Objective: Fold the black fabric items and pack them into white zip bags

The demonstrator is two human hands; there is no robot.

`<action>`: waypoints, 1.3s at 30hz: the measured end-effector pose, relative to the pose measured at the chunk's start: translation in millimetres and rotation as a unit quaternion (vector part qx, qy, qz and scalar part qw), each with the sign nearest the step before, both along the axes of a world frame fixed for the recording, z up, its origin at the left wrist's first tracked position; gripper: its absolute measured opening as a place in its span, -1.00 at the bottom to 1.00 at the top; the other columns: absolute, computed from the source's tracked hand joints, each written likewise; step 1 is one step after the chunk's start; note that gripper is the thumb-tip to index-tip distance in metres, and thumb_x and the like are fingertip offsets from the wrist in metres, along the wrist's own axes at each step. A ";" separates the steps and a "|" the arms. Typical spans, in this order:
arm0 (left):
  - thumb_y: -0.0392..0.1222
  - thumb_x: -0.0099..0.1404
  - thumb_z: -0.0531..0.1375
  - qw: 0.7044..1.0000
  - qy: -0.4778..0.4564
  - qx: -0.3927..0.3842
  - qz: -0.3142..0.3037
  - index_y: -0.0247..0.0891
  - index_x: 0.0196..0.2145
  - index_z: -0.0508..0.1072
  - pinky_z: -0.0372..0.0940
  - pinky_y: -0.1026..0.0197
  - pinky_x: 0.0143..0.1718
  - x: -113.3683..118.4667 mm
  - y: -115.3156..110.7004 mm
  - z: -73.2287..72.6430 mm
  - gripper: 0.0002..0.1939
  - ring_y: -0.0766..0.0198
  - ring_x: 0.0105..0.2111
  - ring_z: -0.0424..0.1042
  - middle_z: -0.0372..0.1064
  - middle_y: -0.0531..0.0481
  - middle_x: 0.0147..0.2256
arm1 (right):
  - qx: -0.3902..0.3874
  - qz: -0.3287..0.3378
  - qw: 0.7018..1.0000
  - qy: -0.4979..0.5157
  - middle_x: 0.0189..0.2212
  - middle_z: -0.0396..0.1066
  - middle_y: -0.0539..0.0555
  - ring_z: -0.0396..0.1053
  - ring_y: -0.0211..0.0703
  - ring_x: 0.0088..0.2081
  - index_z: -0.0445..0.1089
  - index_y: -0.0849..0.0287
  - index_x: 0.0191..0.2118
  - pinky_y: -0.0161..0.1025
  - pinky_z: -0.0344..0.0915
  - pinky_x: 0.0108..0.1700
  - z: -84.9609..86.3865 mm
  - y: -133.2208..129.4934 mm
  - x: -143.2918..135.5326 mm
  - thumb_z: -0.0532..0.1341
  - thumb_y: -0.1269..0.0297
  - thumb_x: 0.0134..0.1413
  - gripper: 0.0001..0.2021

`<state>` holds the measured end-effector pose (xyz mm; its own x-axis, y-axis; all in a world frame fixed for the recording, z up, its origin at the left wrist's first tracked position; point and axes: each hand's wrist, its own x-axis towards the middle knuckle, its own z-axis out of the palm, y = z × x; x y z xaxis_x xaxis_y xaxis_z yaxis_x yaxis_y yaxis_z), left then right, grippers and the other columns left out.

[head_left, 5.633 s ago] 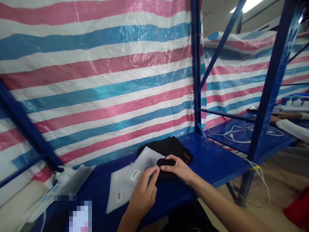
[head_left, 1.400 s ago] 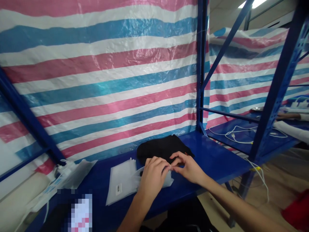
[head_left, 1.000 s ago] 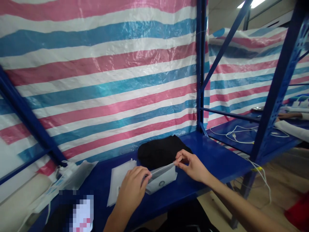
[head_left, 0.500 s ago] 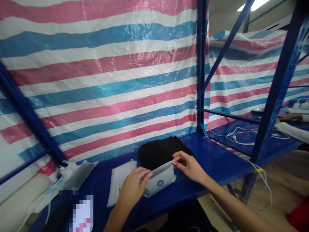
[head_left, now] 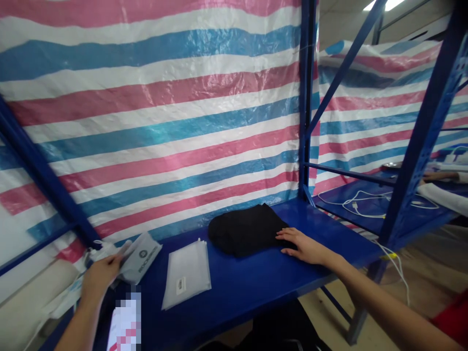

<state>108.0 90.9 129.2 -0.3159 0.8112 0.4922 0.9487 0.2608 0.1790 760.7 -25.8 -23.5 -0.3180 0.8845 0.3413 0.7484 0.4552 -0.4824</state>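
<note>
At the left end of the blue table, my left hand [head_left: 104, 273] grips a grey printed bag [head_left: 143, 257] by its left edge. The bag's round logo and lettering face up toward me. A folded black cloth [head_left: 244, 231] lies at the back of the table. My right hand [head_left: 303, 246] rests at the cloth's right edge, fingers stretched out and touching it. Between the hands, a translucent zip bag [head_left: 188, 273] with a small white label lies flat.
A phone-like screen [head_left: 126, 321], partly pixelated, is at the lower left, near a white power strip [head_left: 68, 297]. Blue posts [head_left: 305, 107] and a striped sheet [head_left: 164, 136] stand behind the blue table [head_left: 234, 287]. At right, white cables [head_left: 365, 202] lie near another person's arm [head_left: 444, 195].
My left hand has carried the grey bag from the middle to the table's left end. My right hand has let go of it and lies at the black cloth. The zip bag is uncovered.
</note>
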 end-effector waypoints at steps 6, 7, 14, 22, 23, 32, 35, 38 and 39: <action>0.01 0.41 0.12 0.968 0.015 0.014 -0.252 -0.25 -0.01 0.64 0.39 -0.07 0.21 108.2 0.6 -24.1 -0.59 -0.08 0.15 0.52 0.60 -0.21 0.08 | 0.040 -0.009 0.999 -0.014 0.17 0.54 0.20 0.42 0.18 0.24 0.57 0.03 0.19 0.15 0.29 0.34 1.9 10.9 10.6 0.19 0.08 0.45 -0.64; 0.05 0.44 0.12 0.948 0.015 0.005 -0.317 -0.19 0.05 0.62 0.38 -0.03 0.23 137.1 -2.8 -34.0 -0.57 -0.02 0.15 0.52 0.59 -0.15 0.11 | 0.038 -0.006 0.999 -0.010 0.13 0.57 0.19 0.45 0.16 0.21 0.60 0.03 0.13 0.13 0.31 0.33 2.9 11.8 11.8 0.17 0.09 0.47 -0.66; 0.06 0.48 0.25 0.832 0.049 -0.101 -0.543 -0.02 0.31 0.50 0.25 -0.19 0.35 276.5 -38.8 -107.8 -0.51 -0.10 0.35 0.31 0.35 -0.15 0.36 | 0.018 -0.014 0.999 0.044 0.11 0.57 0.21 0.48 0.16 0.16 0.63 0.09 0.05 0.08 0.37 0.27 -1.1 20.8 21.2 0.27 0.08 0.36 -0.69; -0.17 0.59 0.09 0.882 0.058 -0.073 -0.463 -0.12 0.13 0.61 0.33 -0.06 0.10 296.3 -38.5 -109.4 -0.66 -0.03 0.05 0.52 0.56 -0.17 0.11 | 0.080 -0.060 0.990 0.102 -0.04 0.62 0.16 0.53 0.12 0.03 0.59 0.05 0.01 0.08 0.41 0.18 14.8 21.4 10.6 0.15 0.14 0.45 -0.72; -0.20 0.58 0.09 0.884 0.054 -0.072 -0.458 -0.14 0.14 0.61 0.34 -0.04 0.07 296.6 -37.3 -107.7 -0.66 -0.01 0.01 0.54 0.58 -0.17 0.08 | 0.084 -0.063 0.987 0.118 -0.03 0.62 0.16 0.54 0.12 0.03 0.58 0.06 0.02 0.07 0.42 0.18 17.5 21.3 7.2 0.14 0.13 0.45 -0.72; -0.29 0.58 0.04 0.869 -0.004 0.012 -0.494 -0.12 0.11 0.58 0.35 -0.04 0.15 296.1 -58.8 -86.8 -0.64 0.03 0.10 0.50 0.54 -0.14 0.11 | 0.057 -0.037 0.987 0.144 0.00 0.63 0.16 0.57 0.14 0.06 0.63 0.04 0.00 0.06 0.44 0.20 48.7 -24.3 3.2 0.20 0.13 0.38 -0.72; -0.26 0.58 0.04 0.833 -0.032 0.021 -0.552 -0.07 0.11 0.60 0.35 -0.11 0.17 280.8 -105.9 -87.7 -0.63 0.02 0.05 0.52 0.56 -0.14 0.08 | -0.024 -0.004 0.992 0.126 -0.04 0.65 0.13 0.60 0.15 -0.01 0.67 -0.04 -0.03 0.03 0.51 0.10 54.7 -79.2 13.3 0.21 0.11 0.39 -0.73; -0.20 0.54 0.12 0.796 -0.043 -0.113 -0.593 0.05 0.06 0.64 0.40 -0.15 0.15 262.1 -160.1 -94.8 -0.68 -0.02 -0.03 0.58 0.64 -0.09 -0.02 | -0.093 -0.002 0.988 0.125 -0.10 0.67 0.14 0.63 0.16 -0.08 0.70 -0.13 -0.09 -0.01 0.58 -0.02 56.6 -136.5 21.3 0.24 0.07 0.39 -0.76; -0.18 0.52 0.16 0.784 -0.059 -0.150 -0.599 0.09 0.05 0.64 0.42 -0.15 0.14 257.0 -175.0 -96.0 -0.70 -0.03 -0.04 0.60 0.65 -0.06 -0.04 | -0.092 -0.016 0.988 0.126 -0.13 0.68 0.13 0.64 0.15 -0.13 0.70 -0.16 -0.11 -0.04 0.59 -0.10 57.3 -152.1 23.7 0.29 0.04 0.36 -0.79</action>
